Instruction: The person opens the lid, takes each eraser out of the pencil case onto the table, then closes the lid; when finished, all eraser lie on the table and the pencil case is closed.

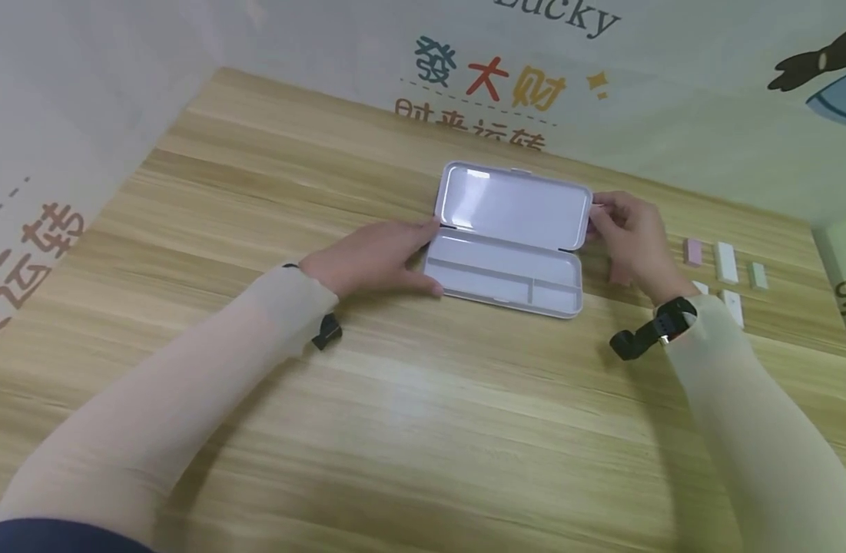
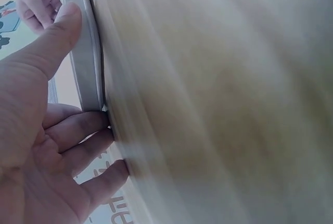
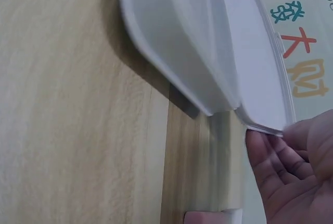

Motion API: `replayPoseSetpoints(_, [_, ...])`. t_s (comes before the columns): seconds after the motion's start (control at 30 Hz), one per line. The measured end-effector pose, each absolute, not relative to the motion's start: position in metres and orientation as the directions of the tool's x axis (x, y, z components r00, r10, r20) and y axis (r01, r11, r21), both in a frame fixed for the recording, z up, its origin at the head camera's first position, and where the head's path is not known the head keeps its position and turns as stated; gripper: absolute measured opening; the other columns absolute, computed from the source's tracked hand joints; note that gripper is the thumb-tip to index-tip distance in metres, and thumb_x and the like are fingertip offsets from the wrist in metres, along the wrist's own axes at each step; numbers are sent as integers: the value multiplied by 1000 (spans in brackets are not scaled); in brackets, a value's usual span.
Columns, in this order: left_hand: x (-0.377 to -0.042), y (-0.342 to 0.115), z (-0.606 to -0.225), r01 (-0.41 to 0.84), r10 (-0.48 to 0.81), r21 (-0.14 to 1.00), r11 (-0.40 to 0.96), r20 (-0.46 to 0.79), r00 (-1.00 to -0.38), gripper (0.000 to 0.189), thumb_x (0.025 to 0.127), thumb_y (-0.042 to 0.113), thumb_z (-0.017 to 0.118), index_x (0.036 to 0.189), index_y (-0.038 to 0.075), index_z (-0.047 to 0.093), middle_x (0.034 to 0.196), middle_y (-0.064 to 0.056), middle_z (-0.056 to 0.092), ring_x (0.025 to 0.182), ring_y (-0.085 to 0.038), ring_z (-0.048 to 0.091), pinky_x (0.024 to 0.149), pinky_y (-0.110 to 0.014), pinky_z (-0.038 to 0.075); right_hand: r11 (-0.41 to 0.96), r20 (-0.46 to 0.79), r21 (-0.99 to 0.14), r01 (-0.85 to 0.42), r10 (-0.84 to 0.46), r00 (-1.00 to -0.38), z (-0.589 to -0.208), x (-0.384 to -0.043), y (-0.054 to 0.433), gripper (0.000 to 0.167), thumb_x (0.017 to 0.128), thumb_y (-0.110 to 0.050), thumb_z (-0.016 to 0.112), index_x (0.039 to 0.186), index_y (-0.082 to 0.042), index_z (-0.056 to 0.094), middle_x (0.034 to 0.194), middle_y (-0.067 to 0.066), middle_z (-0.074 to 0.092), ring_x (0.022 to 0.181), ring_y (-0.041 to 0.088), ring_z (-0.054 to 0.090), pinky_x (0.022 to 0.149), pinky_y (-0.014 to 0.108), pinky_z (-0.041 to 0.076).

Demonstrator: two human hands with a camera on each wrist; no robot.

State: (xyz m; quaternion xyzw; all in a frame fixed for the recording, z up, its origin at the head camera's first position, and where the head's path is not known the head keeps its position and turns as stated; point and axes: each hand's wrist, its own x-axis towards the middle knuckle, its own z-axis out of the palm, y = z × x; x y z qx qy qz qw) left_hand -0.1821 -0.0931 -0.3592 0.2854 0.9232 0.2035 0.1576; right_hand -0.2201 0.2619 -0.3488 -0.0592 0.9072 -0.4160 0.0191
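Observation:
A white pencil case (image 1: 502, 265) lies open on the table, its lid (image 1: 515, 203) raised and leaning back from the hinge. The base shows a long compartment, with two smaller ones along the front. My left hand (image 1: 377, 257) holds the left end, thumb at the front corner and fingers toward the hinge. In the left wrist view, the thumb (image 2: 65, 31) lies over the side wall (image 2: 86, 67) while the fingers spread at the far corner. My right hand (image 1: 633, 238) pinches the lid's right edge; the right wrist view shows its fingertips (image 3: 257, 140) at the lid corner.
Right of the case are several small blocks: a pink block (image 1: 693, 252), a white block (image 1: 726, 263), a green block (image 1: 758, 275), and others partly behind my right wrist. A reddish block (image 1: 620, 273) sits beside my right hand. A printed cloth wall (image 1: 326, 46) borders the table's back.

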Motion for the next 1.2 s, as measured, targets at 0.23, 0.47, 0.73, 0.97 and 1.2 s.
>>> replayPoseSetpoints(0.23, [-182, -91, -361, 474, 594, 468, 746, -145, -792, 96, 89, 51, 80, 162, 6, 36, 154, -13, 57, 136, -28, 59, 120, -44, 45, 681, -6, -728, -78, -120, -993, -349, -218, 262, 40, 106, -11, 57, 141, 8, 56, 109, 14, 69, 79, -11, 61, 74, 5, 52])
replayPoseSetpoints(0.47, [-183, -91, -361, 464, 578, 454, 761, -147, -803, 93, 87, 53, 81, 159, 8, 42, 150, -11, 61, 128, -25, 62, 114, -43, 49, 686, 60, -713, -143, -144, -988, -343, -212, 263, 38, 106, -12, 56, 138, 7, 52, 107, 4, 67, 90, -8, 61, 79, 4, 50])
replayPoseSetpoints(0.73, [-184, -90, -359, 453, 565, 446, 772, -154, -811, 85, 86, 54, 82, 151, 10, 50, 135, -8, 68, 110, -23, 62, 100, -41, 53, 680, 139, -696, -232, -190, -972, -330, -199, 261, 46, 114, -28, 36, 135, 9, 54, 121, 32, 66, 86, -13, 59, 78, 4, 51])
replayPoseSetpoints(0.97, [-185, -90, -358, 454, 566, 459, 764, -139, -812, 86, 84, 53, 84, 153, 12, 51, 136, -8, 69, 108, -23, 62, 99, -42, 54, 749, 92, -611, -254, -251, -964, -321, -184, 261, 51, 114, -39, 38, 129, 1, 65, 119, 27, 72, 83, 5, 67, 80, 18, 54])
replayPoseSetpoints(1.2, [-186, -90, -360, 436, 561, 497, 750, -130, -818, 93, 81, 54, 87, 156, 15, 49, 150, -8, 62, 130, -25, 63, 114, -45, 50, 799, -92, -526, -292, -394, -914, -313, -174, 263, 50, 113, -43, 40, 147, -13, 62, 114, 19, 73, 75, 28, 61, 69, 30, 48])
